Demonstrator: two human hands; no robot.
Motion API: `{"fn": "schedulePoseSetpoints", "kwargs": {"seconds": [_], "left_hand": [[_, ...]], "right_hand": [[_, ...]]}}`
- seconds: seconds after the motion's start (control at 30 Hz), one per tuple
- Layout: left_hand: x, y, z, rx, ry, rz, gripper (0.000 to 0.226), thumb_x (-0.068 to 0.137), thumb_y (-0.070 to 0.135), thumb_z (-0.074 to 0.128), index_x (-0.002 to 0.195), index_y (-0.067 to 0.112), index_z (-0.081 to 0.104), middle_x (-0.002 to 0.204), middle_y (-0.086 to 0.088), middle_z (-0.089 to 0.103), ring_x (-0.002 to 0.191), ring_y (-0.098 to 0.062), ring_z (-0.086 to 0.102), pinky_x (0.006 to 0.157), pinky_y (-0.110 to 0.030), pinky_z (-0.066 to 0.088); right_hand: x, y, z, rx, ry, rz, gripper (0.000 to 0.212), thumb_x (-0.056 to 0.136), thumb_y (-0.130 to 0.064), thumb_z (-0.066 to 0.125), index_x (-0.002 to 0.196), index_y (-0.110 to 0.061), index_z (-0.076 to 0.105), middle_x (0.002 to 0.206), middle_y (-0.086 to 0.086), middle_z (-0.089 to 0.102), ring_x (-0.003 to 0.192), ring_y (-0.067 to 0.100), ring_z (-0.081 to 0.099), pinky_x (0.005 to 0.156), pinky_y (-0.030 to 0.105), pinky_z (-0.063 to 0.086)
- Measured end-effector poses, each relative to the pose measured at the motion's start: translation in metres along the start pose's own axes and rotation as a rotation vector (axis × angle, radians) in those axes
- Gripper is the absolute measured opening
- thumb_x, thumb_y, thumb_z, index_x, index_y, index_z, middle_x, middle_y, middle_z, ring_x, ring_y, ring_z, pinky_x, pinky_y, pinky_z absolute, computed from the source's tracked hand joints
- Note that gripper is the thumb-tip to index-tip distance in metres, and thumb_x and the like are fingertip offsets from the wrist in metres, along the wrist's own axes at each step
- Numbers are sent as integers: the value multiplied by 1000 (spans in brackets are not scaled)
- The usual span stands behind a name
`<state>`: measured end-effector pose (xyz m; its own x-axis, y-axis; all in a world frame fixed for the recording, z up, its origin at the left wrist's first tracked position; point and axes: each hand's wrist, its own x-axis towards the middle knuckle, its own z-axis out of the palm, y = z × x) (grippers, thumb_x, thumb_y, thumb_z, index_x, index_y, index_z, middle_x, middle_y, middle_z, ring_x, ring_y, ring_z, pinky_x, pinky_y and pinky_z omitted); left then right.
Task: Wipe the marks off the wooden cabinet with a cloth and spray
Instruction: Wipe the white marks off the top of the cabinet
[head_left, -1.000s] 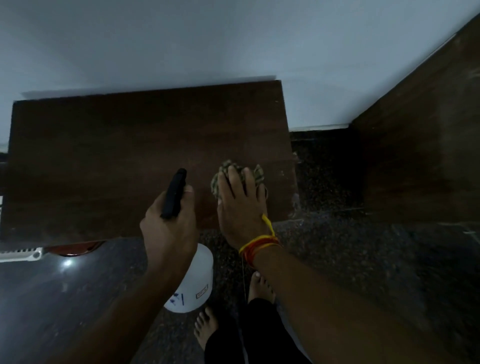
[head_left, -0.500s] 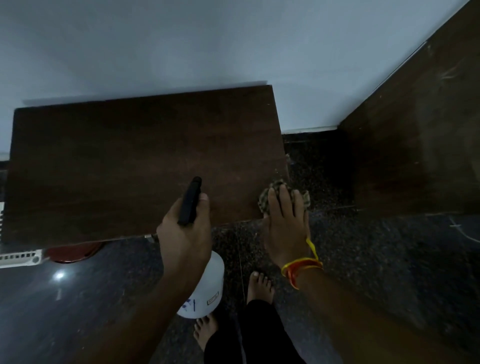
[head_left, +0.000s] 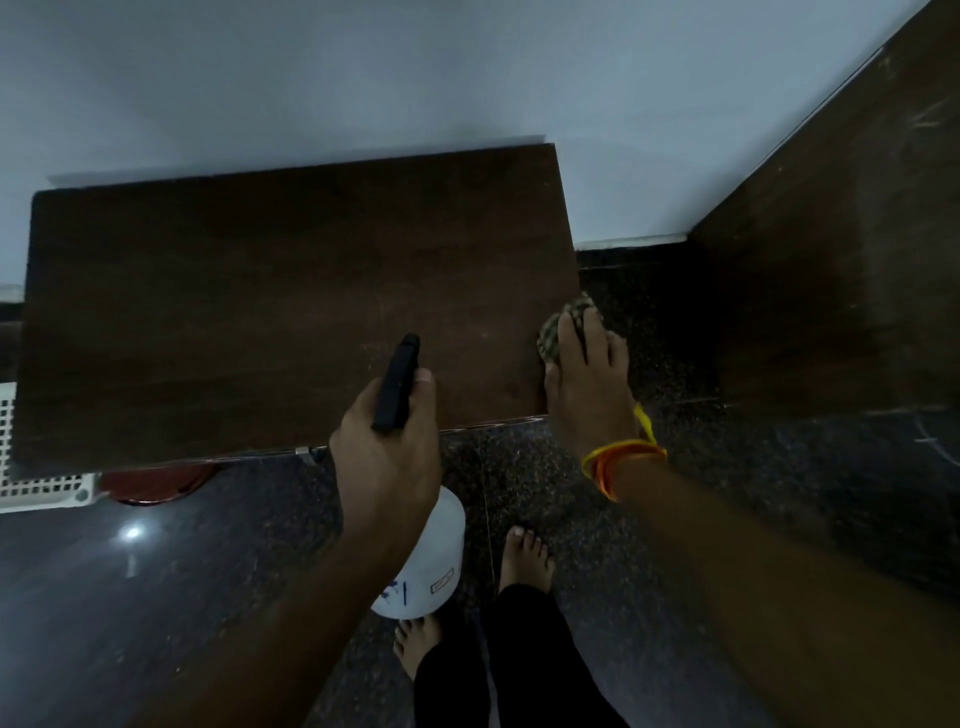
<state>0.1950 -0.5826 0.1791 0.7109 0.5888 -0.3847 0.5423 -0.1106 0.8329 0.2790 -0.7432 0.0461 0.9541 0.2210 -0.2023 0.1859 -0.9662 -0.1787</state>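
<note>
Pressing flat, the right hand (head_left: 584, 384) has straight fingers (head_left: 592, 332) on the cloth (head_left: 553, 332), which bunches under and beyond the fingertips at the cabinet (head_left: 260, 312) top's right edge. The left hand (head_left: 387, 452) grips the spray bottle (head_left: 431, 561), fingers curled round its black head, nozzle projecting past the thumb over the wood.

Checked cloth (head_left: 558, 332) at dark cabinet's (head_left: 291, 312) right edge — white spray bottle (head_left: 428, 561) upright.

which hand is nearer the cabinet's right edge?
Right. The right hand presses the cloth against the wooden cabinet at that edge; the left hand, gripping the spray bottle, is further left.
</note>
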Motion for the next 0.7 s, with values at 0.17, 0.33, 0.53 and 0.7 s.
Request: {"fn": "schedulePoseSetpoints", "kwargs": {"seconds": [0.17,0.33,0.53,0.7], "left_hand": [[0,1,-3,-6,5,17,21,97,35,55,77,36,54,83,-20,63,74,-48,61,61,-58,53],[1,-1,-13,-21,40,7,25,97,37,55,73,29,55,81,-27,62,71,-49,60,58,-59,52],[0,-9,-30,18,69,8,24,96,38,55,72,32,54,79,-23,62,74,-46,61,61,-57,53],[-1,-7,-38,46,73,30,25,96,38,54,75,26,57,73,-22,59,68,-44,59,61,-57,51]], "right_hand": [[-19,7,5,-55,-51,-10,60,94,-36,24,148,-10,27,154,18,24,135,44,30,111,55,26],[-37,-38,0,11,20,74,58,91,-28,53,145,-14,36,152,11,33,139,45,25,102,64,31],[-50,-113,16,54,-67,-210,58,93,-30,53,146,-15,35,152,8,33,141,40,25,104,62,33],[-48,-97,15,60,-140,-321,56,98,-30,42,150,-18,25,157,6,22,145,36,14,110,60,25]]}}
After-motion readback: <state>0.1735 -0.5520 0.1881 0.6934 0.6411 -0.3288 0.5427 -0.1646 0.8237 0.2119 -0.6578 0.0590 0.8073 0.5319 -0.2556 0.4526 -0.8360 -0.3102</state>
